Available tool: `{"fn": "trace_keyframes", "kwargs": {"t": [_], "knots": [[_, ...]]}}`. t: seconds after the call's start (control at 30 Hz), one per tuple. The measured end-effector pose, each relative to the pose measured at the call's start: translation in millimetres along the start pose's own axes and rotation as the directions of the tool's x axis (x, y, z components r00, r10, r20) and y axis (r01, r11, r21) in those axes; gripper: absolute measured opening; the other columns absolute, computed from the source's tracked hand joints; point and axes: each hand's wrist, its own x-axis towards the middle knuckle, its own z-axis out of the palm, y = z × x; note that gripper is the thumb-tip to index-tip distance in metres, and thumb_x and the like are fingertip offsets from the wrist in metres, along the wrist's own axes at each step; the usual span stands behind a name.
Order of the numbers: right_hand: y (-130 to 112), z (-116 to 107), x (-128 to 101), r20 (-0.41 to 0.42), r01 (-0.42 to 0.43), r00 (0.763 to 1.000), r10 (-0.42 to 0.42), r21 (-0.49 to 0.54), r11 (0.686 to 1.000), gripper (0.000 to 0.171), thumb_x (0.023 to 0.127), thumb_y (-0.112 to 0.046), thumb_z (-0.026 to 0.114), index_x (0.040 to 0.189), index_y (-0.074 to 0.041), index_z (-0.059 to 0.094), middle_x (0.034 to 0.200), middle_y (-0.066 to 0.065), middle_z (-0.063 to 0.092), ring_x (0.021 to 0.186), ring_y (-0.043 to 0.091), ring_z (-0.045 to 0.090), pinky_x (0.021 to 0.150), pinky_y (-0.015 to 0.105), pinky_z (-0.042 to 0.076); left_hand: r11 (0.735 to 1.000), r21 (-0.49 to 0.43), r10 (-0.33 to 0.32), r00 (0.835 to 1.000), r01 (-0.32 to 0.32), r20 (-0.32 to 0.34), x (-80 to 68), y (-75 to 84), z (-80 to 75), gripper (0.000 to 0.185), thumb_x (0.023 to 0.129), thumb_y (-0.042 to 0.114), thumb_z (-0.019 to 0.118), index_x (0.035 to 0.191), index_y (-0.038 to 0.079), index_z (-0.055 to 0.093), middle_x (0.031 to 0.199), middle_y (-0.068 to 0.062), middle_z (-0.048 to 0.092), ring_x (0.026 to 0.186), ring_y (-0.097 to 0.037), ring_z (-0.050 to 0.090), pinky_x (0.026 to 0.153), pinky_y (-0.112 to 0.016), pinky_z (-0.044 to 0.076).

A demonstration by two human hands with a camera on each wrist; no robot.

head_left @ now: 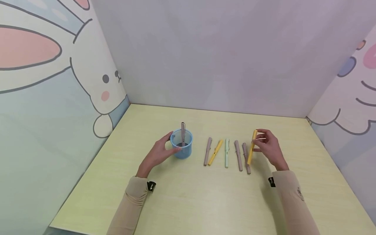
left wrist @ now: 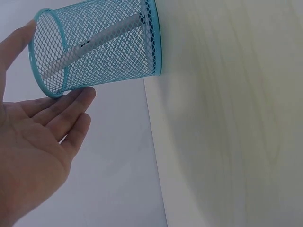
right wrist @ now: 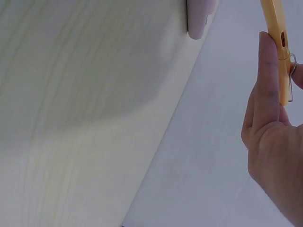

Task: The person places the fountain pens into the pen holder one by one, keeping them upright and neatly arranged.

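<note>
Here, in the head view: a pale yellow-green table (head_left: pixel 188 199) set in a corner of walls with cartoon rabbit drawings. Landmark item: a blue mesh cup (head_left: pixel 182 147) standing upright on the table, with one taupe pen (head_left: pixel 183 133) standing in it, its top above the rim. The left hand (head_left: pixel 158 154) lies just left of the cup, fingers straight and relaxed, fingertips touching the cup's side. To the right of the cup, a row of pens lying on the table, listed outward from the cup: a taupe pen (head_left: pixel 207 151), a yellow pen (head_left: pixel 215 152) touching it at the near end, a mint pen (head_left: pixel 227 152), a second taupe pen (head_left: pixel 238 155), a third taupe pen (head_left: pixel 246 158). Furthest right of the cup, the right hand (head_left: pixel 269 147) pinches a yellow pen (head_left: pixel 251 147) near its upper end between thumb and fingers, the pen tilted, its lower end down by the third taupe pen. Left wrist view: the blue mesh cup (left wrist: pixel 97 45) seen side-on, the pen (left wrist: pixel 92 45) visible through the mesh; the left hand (left wrist: pixel 38 142) open below it, fingertips against the cup's rim. Right wrist view: the right hand (right wrist: pixel 274 142) holding the yellow pen (right wrist: pixel 278 42), thumb pressed along the barrel beside its wire clip; a taupe pen end (right wrist: pixel 199 19) shows at the top edge.
</note>
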Motion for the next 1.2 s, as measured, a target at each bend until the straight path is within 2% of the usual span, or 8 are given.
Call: {"fn": "trace_keyframes", "kwargs": {"t": [0.23, 0.5, 0.77, 0.93, 1.1, 1.2], "knots": [[1.1, 14.2, 4.9, -0.032, 0.100, 0.995, -0.098, 0.068, 0.993, 0.051, 0.099, 0.006, 0.063, 0.145, 0.008, 0.041, 0.109, 0.007, 0.055, 0.093, 0.009, 0.061, 0.067, 0.033, 0.062, 1.000, -0.010, 0.003, 1.000, -0.003, 0.000, 0.0, -1.3, 0.0, 0.089, 0.095, 0.046, 0.074, 0.163, 0.008, 0.031, 0.160, -0.014, 0.042, 0.149, -0.034, 0.036, 0.117, -0.059, 0.031], [-4.6, 28.0, 9.8, -0.057, 0.147, 0.989, -0.140, 0.135, 0.980, 0.052, 0.098, 0.010, 0.060, 0.146, 0.010, 0.040, 0.112, 0.009, 0.055, 0.092, 0.008, 0.060, 0.067, 0.032, 0.062, 1.000, -0.004, 0.006, 1.000, -0.006, 0.000, 0.2, -1.4, -0.3, 0.088, 0.095, 0.045, 0.075, 0.162, 0.007, 0.031, 0.159, -0.015, 0.043, 0.148, -0.034, 0.036, 0.117, -0.059, 0.031], [-10.2, 41.5, 15.3, -0.068, 0.199, 0.979, -0.192, 0.132, 0.971, 0.052, 0.097, 0.013, 0.060, 0.146, 0.010, 0.042, 0.112, 0.010, 0.054, 0.092, 0.008, 0.060, 0.066, 0.030, 0.061, 1.000, -0.009, 0.008, 1.000, -0.008, 0.000, 0.3, -1.1, -0.2, 0.089, 0.095, 0.045, 0.074, 0.163, 0.006, 0.031, 0.159, -0.015, 0.043, 0.149, -0.034, 0.035, 0.117, -0.060, 0.030], [-15.4, 49.7, 18.1, -0.085, 0.235, 0.971, -0.222, 0.185, 0.954, 0.053, 0.095, 0.016, 0.060, 0.144, 0.013, 0.041, 0.111, 0.010, 0.055, 0.092, 0.011, 0.060, 0.065, 0.029, 0.061, 1.000, -0.011, 0.022, 1.000, -0.022, -0.004, -0.3, -0.6, 0.3, 0.089, 0.095, 0.045, 0.074, 0.162, 0.006, 0.032, 0.159, -0.015, 0.044, 0.148, -0.034, 0.036, 0.116, -0.060, 0.031], [-36.9, 60.8, 11.5, -0.094, 0.271, 0.962, -0.256, 0.214, 0.938, 0.050, 0.094, 0.019, 0.059, 0.140, 0.018, 0.041, 0.108, 0.015, 0.054, 0.091, 0.013, 0.059, 0.064, 0.031, 0.061, 1.000, -0.008, 0.027, 1.000, -0.027, -0.008, -0.5, -1.8, 1.2, 0.089, 0.095, 0.045, 0.074, 0.162, 0.006, 0.031, 0.159, -0.015, 0.043, 0.148, -0.034, 0.036, 0.117, -0.060, 0.031], [-38.8, 66.7, 12.8, -0.106, 0.305, 0.952, -0.287, 0.233, 0.924, 0.050, 0.093, 0.020, 0.059, 0.140, 0.018, 0.042, 0.108, 0.014, 0.055, 0.092, 0.013, 0.059, 0.064, 0.029, 0.061, 1.000, -0.008, 0.029, 1.000, -0.029, -0.011, 0.1, -3.1, 1.6, 0.088, 0.095, 0.044, 0.074, 0.162, 0.006, 0.032, 0.158, -0.015, 0.044, 0.148, -0.034, 0.037, 0.117, -0.059, 0.031]]}}
